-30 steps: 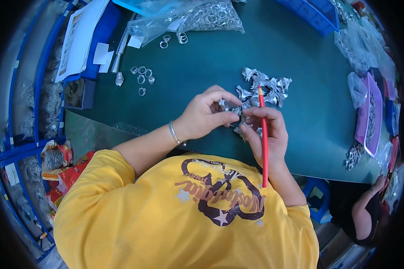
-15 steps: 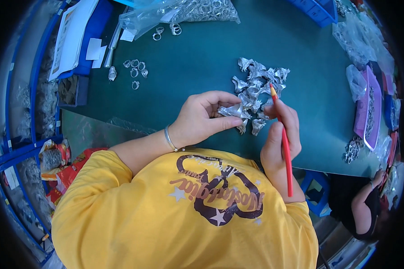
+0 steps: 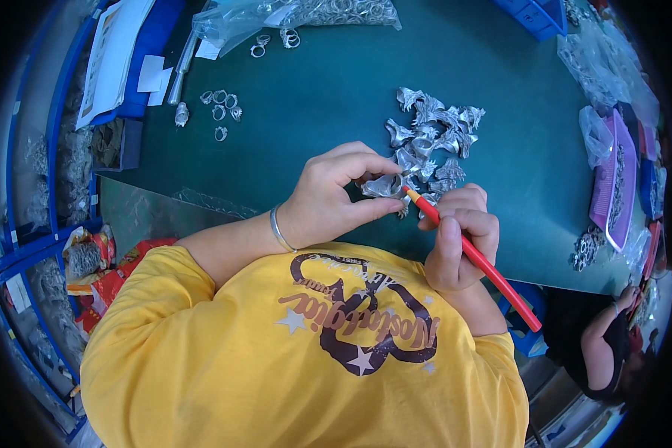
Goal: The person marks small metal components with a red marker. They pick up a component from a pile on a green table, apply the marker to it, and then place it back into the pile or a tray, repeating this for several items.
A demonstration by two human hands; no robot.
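Note:
My left hand point(image 3: 322, 193), with a bangle at its wrist, pinches a chunky silver metal ring point(image 3: 381, 185) between thumb and fingers above the table. My right hand point(image 3: 464, 233) is closed around a thick red pencil point(image 3: 493, 273) with a yellowish tip section. Its point is at the right end of the held ring; whether it touches cannot be made out. Just beyond both hands lies a loose pile of similar silver rings point(image 3: 428, 128), some partly hidden behind my fingers.
Several small rings point(image 3: 219, 112) lie at the left on the green table point(image 3: 313, 97). A clear bag of rings point(image 3: 343, 11) lies at the back. To the right are a purple basket point(image 3: 612, 179) and plastic bags point(image 3: 601, 63); another person's arm point(image 3: 603, 347) shows at lower right.
My right hand has turned and moved down, bringing the pencil's tip from over the pile to the held ring. The left hand keeps hold of the ring, now turned slightly.

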